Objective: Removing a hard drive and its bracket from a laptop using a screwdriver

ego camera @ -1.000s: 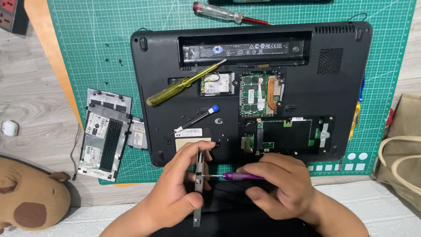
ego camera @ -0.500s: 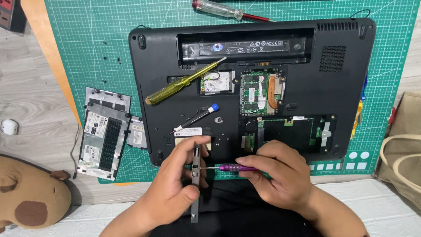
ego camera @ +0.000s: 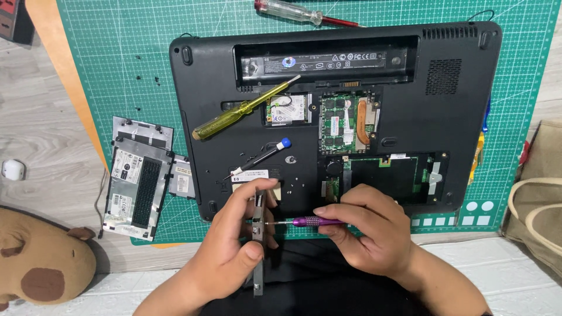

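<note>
My left hand (ego camera: 234, 246) grips a thin grey metal bracket (ego camera: 258, 275), held upright on its edge near the front of the table. My right hand (ego camera: 366, 234) holds a small purple screwdriver (ego camera: 313, 222), its tip touching the bracket's side. Just behind both hands lies an upturned black laptop (ego camera: 456, 123) with its bottom covers off, circuit boards and memory exposed. On the laptop rest a yellow-handled screwdriver (ego camera: 228, 117) and a small blue-capped screwdriver (ego camera: 263, 155).
A green cutting mat (ego camera: 117, 64) lies under the laptop. Removed grey cover panels (ego camera: 137, 175) sit at the left of it. A clear-handled screwdriver (ego camera: 293, 11) lies at the back. A brown plush toy (ego camera: 41, 263) is at the lower left, a beige bag (ego camera: 538, 205) at the right.
The view has shifted slightly. Both hands stay on the bracket and purple screwdriver, with the right hand's fingers turned a little on the handle.
</note>
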